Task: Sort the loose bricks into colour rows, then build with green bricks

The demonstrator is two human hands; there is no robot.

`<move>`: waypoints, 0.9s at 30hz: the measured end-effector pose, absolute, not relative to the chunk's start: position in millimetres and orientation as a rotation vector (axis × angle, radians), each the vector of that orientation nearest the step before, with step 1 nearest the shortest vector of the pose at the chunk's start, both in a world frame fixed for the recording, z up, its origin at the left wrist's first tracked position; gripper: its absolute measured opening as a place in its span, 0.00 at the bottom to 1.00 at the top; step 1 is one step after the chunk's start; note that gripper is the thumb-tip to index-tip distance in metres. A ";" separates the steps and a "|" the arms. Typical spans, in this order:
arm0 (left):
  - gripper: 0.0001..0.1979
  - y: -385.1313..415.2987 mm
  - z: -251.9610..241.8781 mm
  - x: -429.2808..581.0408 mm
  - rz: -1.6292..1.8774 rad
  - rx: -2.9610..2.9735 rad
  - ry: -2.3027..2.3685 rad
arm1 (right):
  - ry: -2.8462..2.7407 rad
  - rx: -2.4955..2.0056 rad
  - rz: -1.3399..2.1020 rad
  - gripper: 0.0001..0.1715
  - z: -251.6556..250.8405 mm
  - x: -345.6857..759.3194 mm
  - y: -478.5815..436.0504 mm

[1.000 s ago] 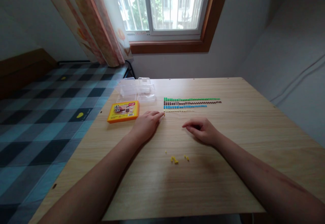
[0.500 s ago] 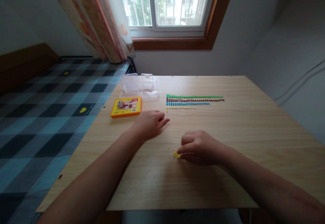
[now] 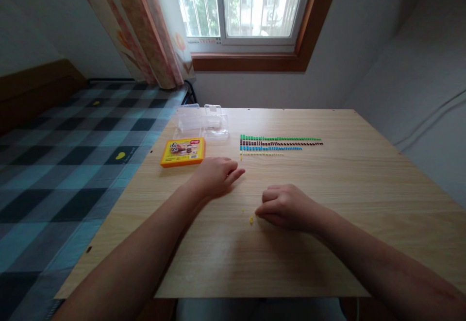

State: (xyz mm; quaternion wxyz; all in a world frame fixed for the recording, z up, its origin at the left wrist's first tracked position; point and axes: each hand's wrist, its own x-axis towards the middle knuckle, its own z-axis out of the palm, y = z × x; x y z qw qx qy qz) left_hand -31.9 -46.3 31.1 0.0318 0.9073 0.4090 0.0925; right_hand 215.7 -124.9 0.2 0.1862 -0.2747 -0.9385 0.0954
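Observation:
My right hand is closed in a pinch just above the wooden tabletop. A small yellow piece appears to be between its fingertips, mostly hidden by them. Left of those fingertips lies another small yellow piece, with a tiny yellow bit a little farther back. My left hand hovers over or rests on the table, fingers loosely bent and one digit pointing right, with nothing visible in it. Beyond it run rows of tiny green pieces, brown pieces, blue pieces and pale yellow pieces.
A yellow-orange box with a printed lid lies at the left, near the left forearm. Behind it stand clear plastic containers with raised lids. A bed with a checked cover adjoins the table's left side; a window is ahead.
My right hand has closed its fingertips and lifted slightly away from the yellow pieces; one that lay at its fingertips no longer shows on the table. My left hand has hardly moved.

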 end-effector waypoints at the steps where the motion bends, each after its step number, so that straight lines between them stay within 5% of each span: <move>1: 0.23 -47.5 31.4 -31.1 0.285 2.791 1.233 | -2.617 -0.830 0.260 0.13 -0.5 215.1 -123.8; 8: 0.11 -55.9 27.2 -24.0 0.303 2.767 0.928 | -2.276 -1.183 0.288 0.13 -1.5 214.0 -114.8; 27: 0.09 -58.9 24.1 -20.9 0.307 2.689 0.746 | -2.405 -1.056 0.417 0.10 -4.4 216.1 -111.5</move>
